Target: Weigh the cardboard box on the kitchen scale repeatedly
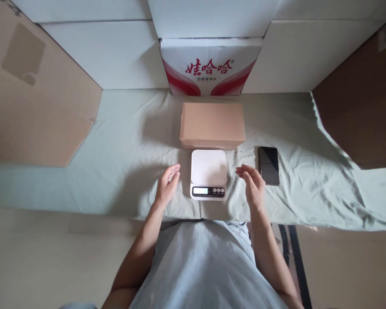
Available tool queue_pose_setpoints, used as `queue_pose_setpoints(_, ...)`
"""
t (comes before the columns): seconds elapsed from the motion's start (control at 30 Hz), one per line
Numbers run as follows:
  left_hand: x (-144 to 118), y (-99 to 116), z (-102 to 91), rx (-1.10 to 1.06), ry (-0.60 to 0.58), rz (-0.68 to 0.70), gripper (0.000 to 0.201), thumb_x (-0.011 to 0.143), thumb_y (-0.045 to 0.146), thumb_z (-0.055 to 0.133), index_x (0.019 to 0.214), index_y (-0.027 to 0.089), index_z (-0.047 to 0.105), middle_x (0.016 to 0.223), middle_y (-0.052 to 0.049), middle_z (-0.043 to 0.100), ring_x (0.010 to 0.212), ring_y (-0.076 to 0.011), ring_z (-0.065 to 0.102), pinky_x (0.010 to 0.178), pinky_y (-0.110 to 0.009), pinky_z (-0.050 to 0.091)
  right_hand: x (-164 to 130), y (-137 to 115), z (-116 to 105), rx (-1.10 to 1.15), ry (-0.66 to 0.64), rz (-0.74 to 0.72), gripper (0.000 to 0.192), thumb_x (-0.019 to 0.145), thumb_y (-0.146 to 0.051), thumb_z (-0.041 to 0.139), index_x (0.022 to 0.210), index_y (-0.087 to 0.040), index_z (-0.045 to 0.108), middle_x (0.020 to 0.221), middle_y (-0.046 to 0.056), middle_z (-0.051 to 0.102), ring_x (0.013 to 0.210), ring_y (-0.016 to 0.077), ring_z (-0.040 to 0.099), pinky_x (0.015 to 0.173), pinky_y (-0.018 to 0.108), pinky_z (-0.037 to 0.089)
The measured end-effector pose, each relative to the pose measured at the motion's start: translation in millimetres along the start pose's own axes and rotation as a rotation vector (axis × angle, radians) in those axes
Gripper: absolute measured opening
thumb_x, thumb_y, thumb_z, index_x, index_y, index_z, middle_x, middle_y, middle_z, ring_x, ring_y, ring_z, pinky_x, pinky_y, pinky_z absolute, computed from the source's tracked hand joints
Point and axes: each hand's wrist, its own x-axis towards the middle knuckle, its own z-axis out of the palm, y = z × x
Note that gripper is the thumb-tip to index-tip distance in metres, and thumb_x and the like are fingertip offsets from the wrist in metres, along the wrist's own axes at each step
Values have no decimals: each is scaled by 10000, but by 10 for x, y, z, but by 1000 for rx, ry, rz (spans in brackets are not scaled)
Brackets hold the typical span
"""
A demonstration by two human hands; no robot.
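A small white kitchen scale (209, 173) with a lit display sits on the pale green cloth in front of me, its platform bare. My left hand (167, 185) hovers just left of the scale, fingers apart, holding nothing. My right hand (252, 183) hovers just right of it, fingers loosely curled and empty. Directly behind the scale lies a closed brown cardboard box (212, 125). A black phone (269, 165) lies face up on the cloth, right of my right hand.
The pale green cloth (116, 146) covers the table. A white carton with red lettering (211, 66) stands against the back wall of white boxes. Brown cardboard panels lean at the left (35, 98) and right (363, 107).
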Motion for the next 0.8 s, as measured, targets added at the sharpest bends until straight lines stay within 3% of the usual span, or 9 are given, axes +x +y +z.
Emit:
queue_pose_setpoints(0.47,30,138,-21,45,-61,26,375,886,364,535,1189,151,590,1268,-152,647,1191,-220,625,1077,-403,452,21,-55,15,-3,-42,27,293,780,-435,683,979,-220,695,932,55,753,837,173,707,870,387,541)
queue_pose_setpoints(0.8,145,141,-60,15,-11,67,374,867,381,560,1179,177,600,1286,-141,637,1199,-234,621,1080,-417,458,117,-14,-6,-13,-52,-18,316,784,-449,674,1010,-227,686,976,61,744,871,183,701,897,408,540)
